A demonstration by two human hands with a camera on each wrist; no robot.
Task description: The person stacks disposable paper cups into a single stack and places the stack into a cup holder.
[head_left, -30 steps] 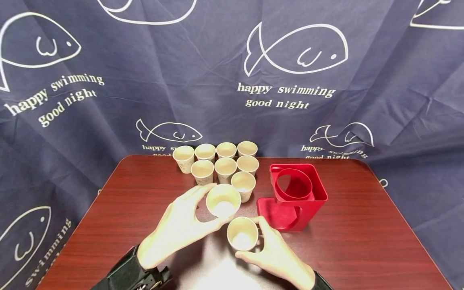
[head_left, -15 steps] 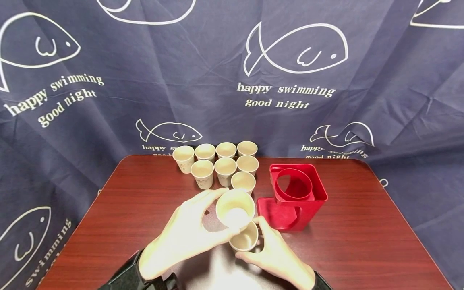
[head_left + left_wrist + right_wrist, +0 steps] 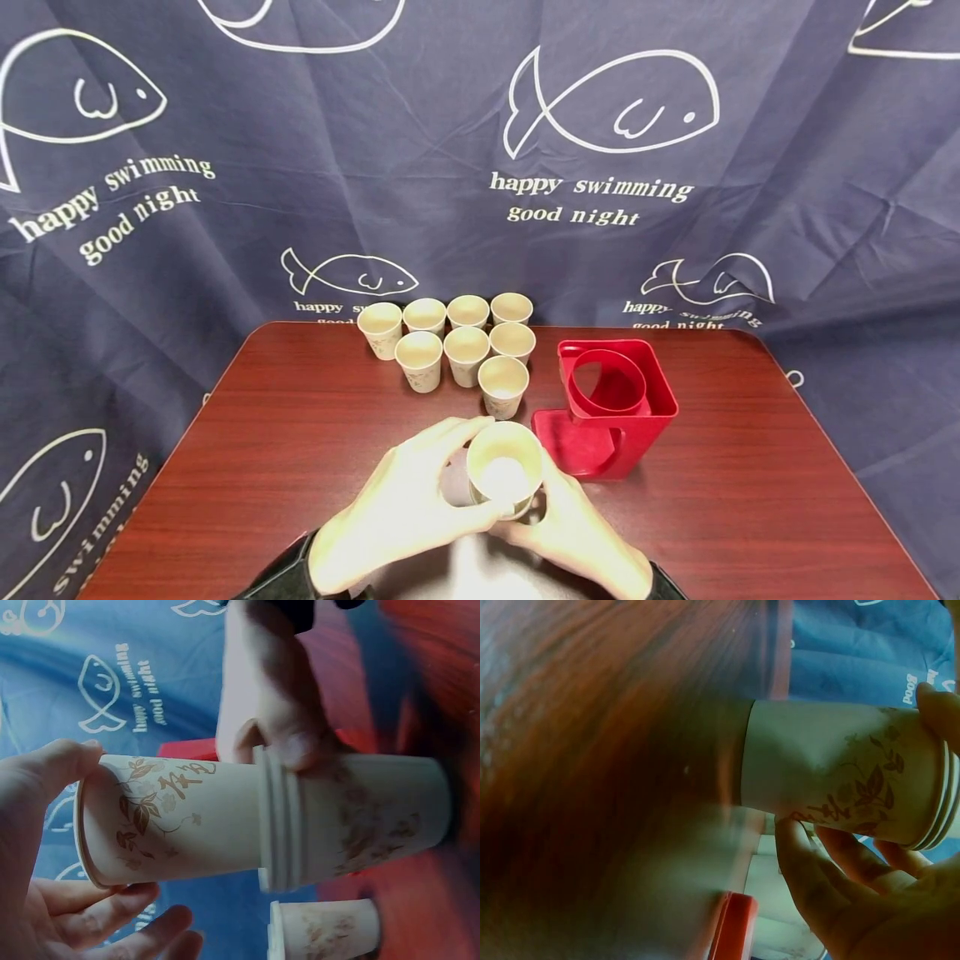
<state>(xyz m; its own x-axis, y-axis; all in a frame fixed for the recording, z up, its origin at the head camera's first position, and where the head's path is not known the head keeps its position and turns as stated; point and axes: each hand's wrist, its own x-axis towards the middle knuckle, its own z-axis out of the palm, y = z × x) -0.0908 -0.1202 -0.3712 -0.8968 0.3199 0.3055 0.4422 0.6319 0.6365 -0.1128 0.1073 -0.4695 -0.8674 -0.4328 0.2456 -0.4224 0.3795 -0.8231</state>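
- The left hand (image 3: 412,508) comes first, with twelve o'clock taken as straight away from the person; its thumb and fingers bend round a paper cup (image 3: 505,462) close to the rim, spread only as wide as that cup
- The standing cups (image 3: 467,343), eight of them, lie at about twelve o'clock from this hand, towards the far edge of the table (image 3: 300,450): four at the back, three in the next row, one in front, all mouth up
- The paper cup lies at about two o'clock from the middle of the left hand and between ten and eleven from the right, mouth up and roughly upright; the left hand is the one that has it
- The cup stack (image 3: 375,817) sits right under the paper cup, and this is the relation that counts: the long axes run nearly in one line, narrow base towards the open mouth; the left wrist view shows the base meeting the stack's rims, though how far inside it reaches I cannot tell
- The right hand (image 3: 573,533) grips the stack, thumb on the near side and fingers on the far side, parted by the stack's width; whether the stack's base touches the table I cannot tell
- The red holder (image 3: 637,437) stands farthest right of these, at about two o'clock from the stack, its round opening facing up and its low tray on the left
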